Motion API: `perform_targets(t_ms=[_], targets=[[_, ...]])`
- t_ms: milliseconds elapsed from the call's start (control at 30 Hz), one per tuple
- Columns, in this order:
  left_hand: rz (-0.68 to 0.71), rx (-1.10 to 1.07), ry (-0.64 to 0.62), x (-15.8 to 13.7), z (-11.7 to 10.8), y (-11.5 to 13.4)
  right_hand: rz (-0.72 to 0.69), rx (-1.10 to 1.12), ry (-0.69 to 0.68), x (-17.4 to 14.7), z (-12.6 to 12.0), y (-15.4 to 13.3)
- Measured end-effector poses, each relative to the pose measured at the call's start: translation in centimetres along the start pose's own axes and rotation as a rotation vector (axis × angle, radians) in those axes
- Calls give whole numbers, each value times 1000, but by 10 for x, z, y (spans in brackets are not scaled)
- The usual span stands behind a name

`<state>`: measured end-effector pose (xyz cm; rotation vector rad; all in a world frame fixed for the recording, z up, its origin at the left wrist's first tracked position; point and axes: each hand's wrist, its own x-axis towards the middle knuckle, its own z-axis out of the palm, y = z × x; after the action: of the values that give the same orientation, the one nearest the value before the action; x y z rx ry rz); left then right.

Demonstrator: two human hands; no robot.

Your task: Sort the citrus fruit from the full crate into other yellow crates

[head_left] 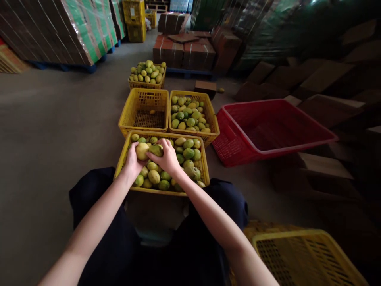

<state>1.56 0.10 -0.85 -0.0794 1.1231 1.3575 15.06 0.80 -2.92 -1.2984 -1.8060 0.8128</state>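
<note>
While both arms are reaching forward over the lap, the left hand [132, 159] is closing around a pale yellow-green rounded mango [142, 151], its fingers curling over the fruit's near side so that the fruit is sitting lifted slightly above the heap. The right hand [167, 157] is lying palm down just beside it, fingers wrapping over a darker green mango [156, 149]; that fruit is touching the pale one, so the two hands are working side by side over the same corner. Both fruits are resting at the near-left part of the yellow slotted plastic crate [205, 167] directly under the hands, which is holding a full layer of green and yellow mangoes [188, 154]. I judge that the crate is sitting close between the knees so either hand can reach any fruit without leaning.

Just beyond the hands, a nearly bare yellow crate [143, 98] is holding what looks like a single small fruit, and to its right a partly filled yellow crate [212, 115] is standing touching it. Farther beyond, a fourth heaped yellow crate [146, 84] is standing apart. Right of the right hand, a large red plastic crate [232, 149] is lying tilted. Nearest the right elbow, another yellow slotted crate [327, 238] is showing only its rim.
</note>
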Motion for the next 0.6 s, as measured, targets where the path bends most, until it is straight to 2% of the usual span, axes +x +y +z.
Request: perform_targets(t_ms=[100,200,300,433,600], targets=[[62,-40,-6,-3,1,0,139,260,46,3,2,2],[82,-30,7,-2,2,0,512,673,-30,7,2,-2],[16,-14,27,2,1,0,808,900,-87,11,-2,-8],[-26,4,53,4,0,3,978,1023,-71,15,-13,-15],[-129,-2,-9,-3,2,7,1059,1134,-101,19,-24,-15]])
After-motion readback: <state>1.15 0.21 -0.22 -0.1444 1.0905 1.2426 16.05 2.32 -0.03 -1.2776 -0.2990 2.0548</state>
